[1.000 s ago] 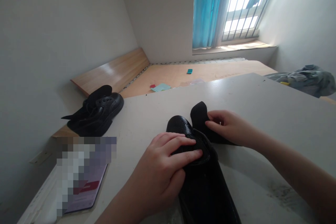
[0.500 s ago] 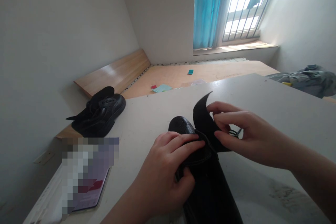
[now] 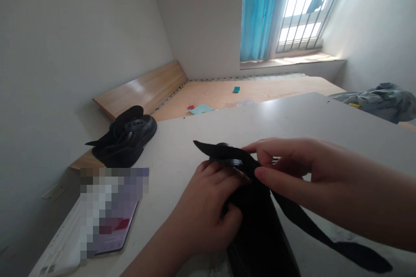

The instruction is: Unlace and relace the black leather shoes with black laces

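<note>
A black leather shoe [image 3: 263,233] lies on the white table with its rounded toe pointing away from me. My left hand [image 3: 211,203] grips its upper, fingers over the front and thumb curled at the opening. My right hand [image 3: 286,169] is closed in a pinch on a wide black ribbon-like strip [image 3: 224,150]. One end of the strip reaches left above the toe. Its other end trails below my right hand to the lower right. Thin pale lines show between my right fingers, too small to name. My hands hide most of the shoe's upper.
A second black shoe [image 3: 126,138] sits at the table's left edge, black strips sticking out. Nearer me lies a phone [image 3: 121,231], partly blurred out. Past the white table [image 3: 182,138] is a wooden surface [image 3: 276,86] with small coloured pieces. Crumpled clothes [image 3: 386,101] lie at right.
My right hand has swung the strip leftward, so its end now lies across above the toe. The strip's other end has come into view at lower right. My left hand stays on the shoe.
</note>
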{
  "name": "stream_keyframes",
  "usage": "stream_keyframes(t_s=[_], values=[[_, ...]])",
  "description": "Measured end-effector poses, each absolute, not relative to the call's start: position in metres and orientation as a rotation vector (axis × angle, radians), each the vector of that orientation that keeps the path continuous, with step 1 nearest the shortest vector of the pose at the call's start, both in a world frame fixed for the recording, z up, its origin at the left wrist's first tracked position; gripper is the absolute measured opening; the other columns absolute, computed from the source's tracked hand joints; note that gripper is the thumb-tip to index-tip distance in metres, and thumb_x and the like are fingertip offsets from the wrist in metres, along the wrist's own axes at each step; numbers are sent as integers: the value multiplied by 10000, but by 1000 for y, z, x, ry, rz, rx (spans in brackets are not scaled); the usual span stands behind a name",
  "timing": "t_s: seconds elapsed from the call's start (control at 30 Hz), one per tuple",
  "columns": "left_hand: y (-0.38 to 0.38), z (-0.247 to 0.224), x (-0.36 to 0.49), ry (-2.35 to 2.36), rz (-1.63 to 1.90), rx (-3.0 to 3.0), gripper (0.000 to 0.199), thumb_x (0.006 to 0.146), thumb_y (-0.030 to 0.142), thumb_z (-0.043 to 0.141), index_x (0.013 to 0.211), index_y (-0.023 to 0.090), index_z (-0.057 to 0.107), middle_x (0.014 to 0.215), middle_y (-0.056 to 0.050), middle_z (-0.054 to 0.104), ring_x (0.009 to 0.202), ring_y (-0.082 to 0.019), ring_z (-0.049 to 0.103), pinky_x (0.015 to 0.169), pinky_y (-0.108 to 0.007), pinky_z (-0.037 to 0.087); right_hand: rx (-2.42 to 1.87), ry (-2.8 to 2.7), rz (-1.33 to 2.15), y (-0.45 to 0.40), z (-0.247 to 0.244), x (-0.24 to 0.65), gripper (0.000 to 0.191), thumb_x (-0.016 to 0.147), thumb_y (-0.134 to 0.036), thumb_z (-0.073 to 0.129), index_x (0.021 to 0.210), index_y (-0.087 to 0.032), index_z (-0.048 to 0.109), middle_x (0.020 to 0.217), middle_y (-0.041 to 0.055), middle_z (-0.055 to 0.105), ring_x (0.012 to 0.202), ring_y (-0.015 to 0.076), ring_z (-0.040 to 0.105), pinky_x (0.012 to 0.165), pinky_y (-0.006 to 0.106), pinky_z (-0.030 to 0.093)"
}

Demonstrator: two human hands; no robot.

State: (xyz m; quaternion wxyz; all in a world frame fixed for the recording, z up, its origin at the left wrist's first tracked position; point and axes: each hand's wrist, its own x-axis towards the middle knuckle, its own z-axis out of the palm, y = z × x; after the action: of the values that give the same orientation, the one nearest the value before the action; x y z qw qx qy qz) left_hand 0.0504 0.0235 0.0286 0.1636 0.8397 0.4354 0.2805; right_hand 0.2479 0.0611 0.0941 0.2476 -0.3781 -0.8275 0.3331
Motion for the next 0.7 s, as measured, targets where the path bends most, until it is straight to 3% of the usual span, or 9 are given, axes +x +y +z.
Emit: stream_keyframes(t_s=[0.13,0.2,0.27,0.37,0.5,0.6,0.7], values=[[22,28,49,1194,930,2431,253,744,161,535,949,189,681,1031,-85,730,1015,-302,636,924,-478,464,-1028,-2356,936,45,93,235,224,890,-485,589,838,-285,676,604,-16,638,450,119,523,348,224,340],[22,27,49,1158,975,2428,228,782,166,530,955,196,677,1017,-68,737,994,-283,656,900,-451,489,-995,-2345,981,45,91,230,190,907,-471,563,906,-317,673,612,-28,647,466,123,556,355,218,373],[22,27,48,1134,984,2424,269,810,155,528,1034,207,668,1107,-64,732,1041,-274,655,927,-446,490,-979,-2276,920,53,88,229,185,924,-429,524,957,-316,667,749,-8,707,593,149,634,439,236,465],[21,26,47,1148,960,2423,318,821,170,547,1120,199,651,1249,-93,694,1148,-297,620,980,-477,472,-968,-2270,691,68,79,233,257,928,-368,500,1092,-284,680,1113,57,721,914,221,689,710,347,576],[20,26,44,1194,915,2392,311,823,194,585,1123,186,666,1282,-112,685,1220,-314,587,1038,-505,438,-848,-2514,635,74,62,243,388,964,-307,463,1314,-290,629,1306,49,666,1198,254,612,1022,453,501],[20,27,43,1187,894,2378,342,789,166,623,1125,206,676,1236,-85,711,1181,-295,605,1026,-479,448,-814,-2618,638,69,54,248,452,997,-301,408,1432,-310,528,1349,27,647,1195,240,620,1007,458,520],[22,26,42,1176,916,2375,393,759,160,647,1147,207,673,1219,-92,711,1170,-295,605,1011,-465,457,-819,-2690,522,63,50,250,473,1013,-306,363,1463,-252,498,1350,56,646,1190,273,622,952,496,550]])
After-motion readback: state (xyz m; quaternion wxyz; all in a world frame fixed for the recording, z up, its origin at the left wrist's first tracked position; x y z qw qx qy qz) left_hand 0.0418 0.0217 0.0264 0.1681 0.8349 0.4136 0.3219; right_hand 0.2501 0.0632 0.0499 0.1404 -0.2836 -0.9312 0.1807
